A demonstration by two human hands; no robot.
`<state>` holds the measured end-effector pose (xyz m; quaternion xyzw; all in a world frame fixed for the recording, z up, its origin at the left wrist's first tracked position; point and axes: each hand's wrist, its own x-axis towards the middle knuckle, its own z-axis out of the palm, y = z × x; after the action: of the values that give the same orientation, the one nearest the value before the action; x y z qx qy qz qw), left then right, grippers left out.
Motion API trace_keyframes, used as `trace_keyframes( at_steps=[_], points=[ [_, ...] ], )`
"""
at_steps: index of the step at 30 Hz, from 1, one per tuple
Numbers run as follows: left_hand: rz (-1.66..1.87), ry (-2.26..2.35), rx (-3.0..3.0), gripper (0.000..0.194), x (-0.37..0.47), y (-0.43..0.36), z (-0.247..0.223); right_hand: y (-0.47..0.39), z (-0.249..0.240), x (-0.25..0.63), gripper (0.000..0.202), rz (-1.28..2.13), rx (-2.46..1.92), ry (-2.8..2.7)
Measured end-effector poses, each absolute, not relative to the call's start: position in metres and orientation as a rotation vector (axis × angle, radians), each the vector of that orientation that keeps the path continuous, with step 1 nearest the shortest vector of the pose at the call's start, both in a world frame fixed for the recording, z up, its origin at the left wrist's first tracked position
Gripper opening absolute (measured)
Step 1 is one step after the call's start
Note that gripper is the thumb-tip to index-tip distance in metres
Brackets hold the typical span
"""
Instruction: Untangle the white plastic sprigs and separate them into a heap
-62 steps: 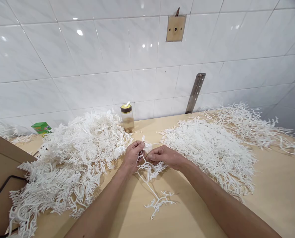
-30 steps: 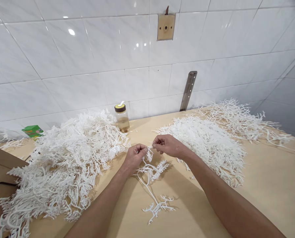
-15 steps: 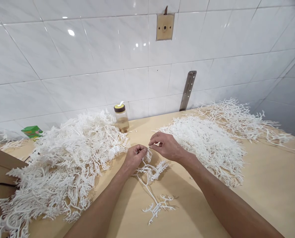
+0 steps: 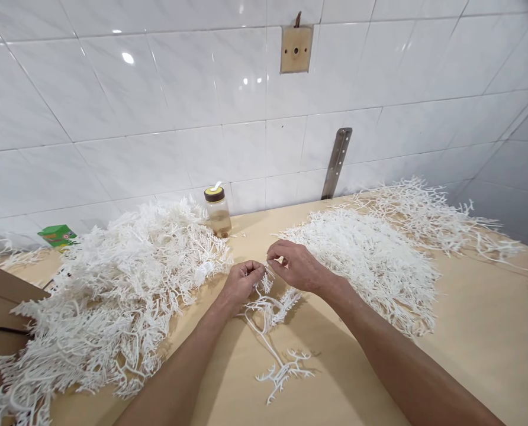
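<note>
Near the middle of the table, my left hand (image 4: 245, 279) is closed in a pinch on a small white branched plastic sprig (image 4: 267, 283), whose thin tips hang below the fingers. My right hand (image 4: 297, 264) faces it, thumb and forefinger pinched together at the sprig's edge; what sits between those fingertips is too small to make out. Just below the hands lies a tangle of white plastic branches (image 4: 270, 310). From it a long thin stem runs toward me to a loose branched piece (image 4: 284, 371) on the table.
A big heap of white branched pieces (image 4: 131, 284) covers the left side. A flatter pile (image 4: 370, 260) lies at right, with stringier branches (image 4: 428, 213) behind. A lidded bottle (image 4: 218, 212), green box (image 4: 58, 235) and metal strip (image 4: 337, 163) stand near the tiled wall.
My right hand has come slightly lower and its fingers have drawn closer together by the sprig. My left hand keeps its pinch, almost unmoved.
</note>
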<state>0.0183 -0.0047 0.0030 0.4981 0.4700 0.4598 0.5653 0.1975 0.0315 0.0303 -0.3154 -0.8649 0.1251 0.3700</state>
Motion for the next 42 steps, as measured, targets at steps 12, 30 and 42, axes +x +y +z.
trace_keyframes(
  at_steps=[12, 30, 42],
  points=[
    [1.063, 1.11, 1.105, 0.036, 0.02, -0.01, 0.013, 0.029, 0.014, 0.185, 0.013, 0.406, -0.991, -2.255],
    [1.227, 1.176, 1.151, 0.038, 0.024, -0.005, -0.007, 0.04, 0.027, 0.204, 0.011, 0.413, -0.934, -2.06],
    [1.231, 1.172, 1.162, 0.04, 0.025, -0.005, -0.005, 0.038, 0.019, 0.197, 0.012, 0.425, -0.866, -2.177]
  ],
)
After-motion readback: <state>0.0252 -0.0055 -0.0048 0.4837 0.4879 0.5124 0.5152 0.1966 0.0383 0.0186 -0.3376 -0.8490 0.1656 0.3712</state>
